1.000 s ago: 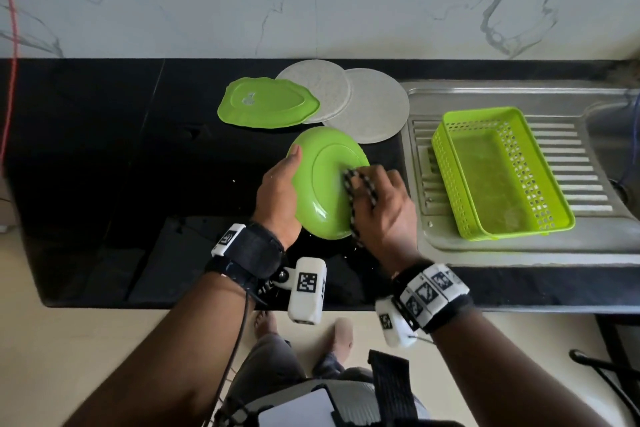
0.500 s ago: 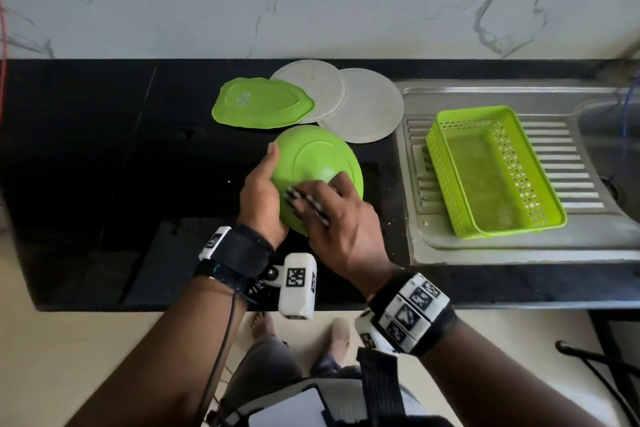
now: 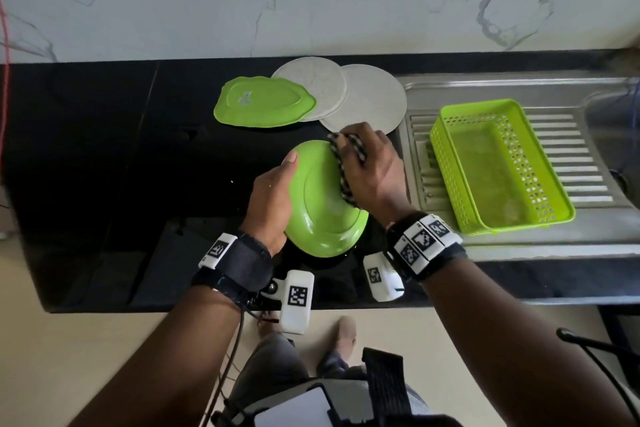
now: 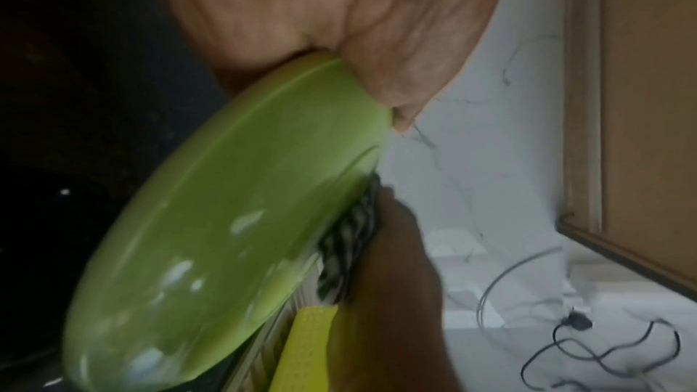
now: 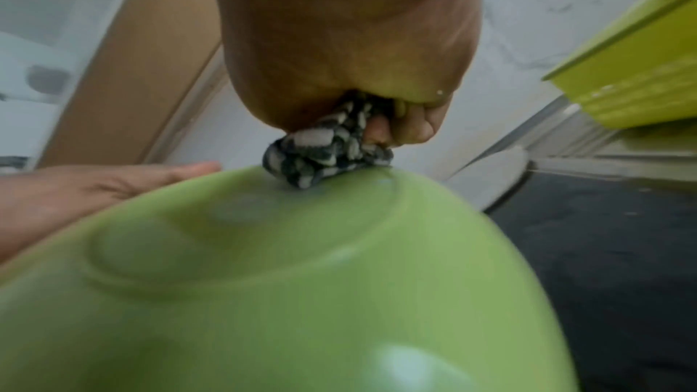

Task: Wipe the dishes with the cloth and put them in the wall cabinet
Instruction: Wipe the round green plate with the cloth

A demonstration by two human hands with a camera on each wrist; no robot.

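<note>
A green plate, underside up and tilted above the black counter, is gripped at its edge by the left hand, fingers hidden beneath. The right hand clamps a checked cloth against the plate's far rim. No writing is readable; both wrist views are blurred.

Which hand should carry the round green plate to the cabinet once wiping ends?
Left, probably. The left hand already grips the round green plate by its rim, while the right hand is full with the bunched black-and-white checked cloth.
</note>
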